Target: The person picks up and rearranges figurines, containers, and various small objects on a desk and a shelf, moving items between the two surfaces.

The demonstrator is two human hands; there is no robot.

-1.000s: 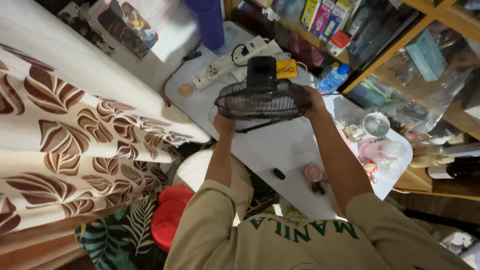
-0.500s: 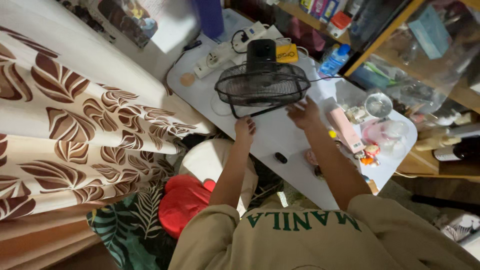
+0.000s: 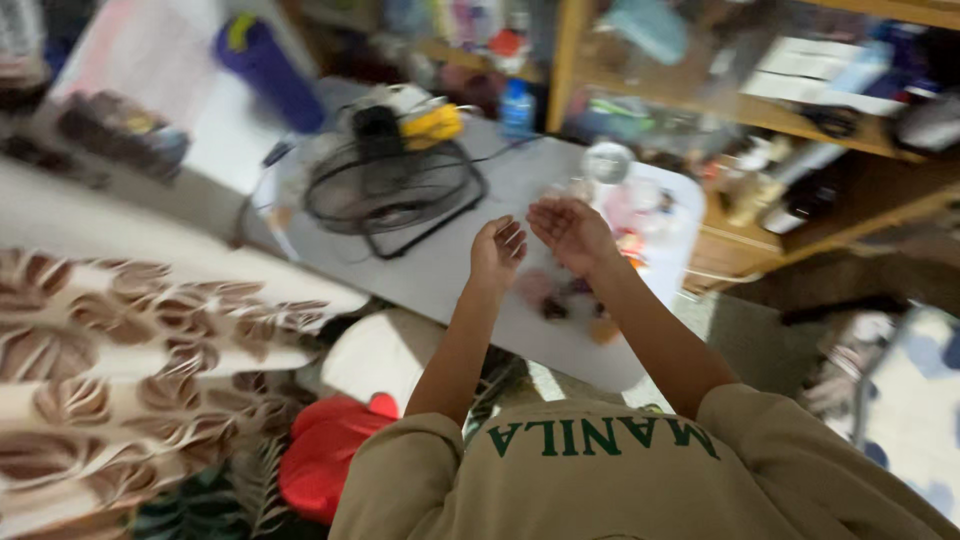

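I am holding my left hand (image 3: 497,250) and right hand (image 3: 570,230) open and empty above the table (image 3: 470,270); the fan (image 3: 392,185) is lying grille-up, its motor housing pointing toward the far edge.

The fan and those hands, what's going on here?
A person stands over a white table. The black fan sits on it, with nobody touching it. Both hands are empty and raised just above the tabletop: the left hand loosely curled, the right hand open, palm up. Small items lie beneath them, too blurred to identify.
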